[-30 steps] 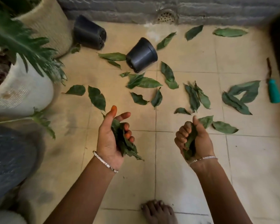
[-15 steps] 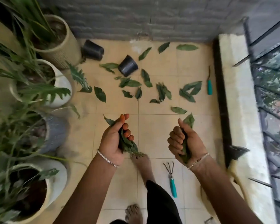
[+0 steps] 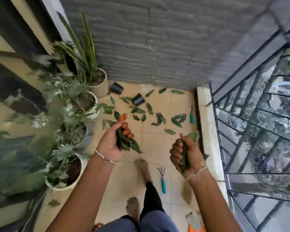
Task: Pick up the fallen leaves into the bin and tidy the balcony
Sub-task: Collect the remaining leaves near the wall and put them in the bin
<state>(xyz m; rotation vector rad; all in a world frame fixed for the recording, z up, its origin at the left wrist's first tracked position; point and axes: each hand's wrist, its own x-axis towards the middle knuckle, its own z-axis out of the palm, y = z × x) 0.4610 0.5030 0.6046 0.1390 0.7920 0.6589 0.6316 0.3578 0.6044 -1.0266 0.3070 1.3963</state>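
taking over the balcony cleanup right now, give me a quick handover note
Left hand grips a bunch of leaves; right hand grips a smaller wad of leaves.
Loose leaves lie scattered on the tiles toward the grey wall, around a tipped black pot; a second black pot lies nearer the wall.
Hand rake lies by the feet; a teal-handled tool by the kerb.
Done: two handfuls gathered. Left: bin them (no bin clearly in view), gather the rest, right the pots, tidy tools.

Beaded bracelets [image 3: 105, 158], orange nails [image 3: 121, 118], blue-grey trousers [image 3: 157, 222].
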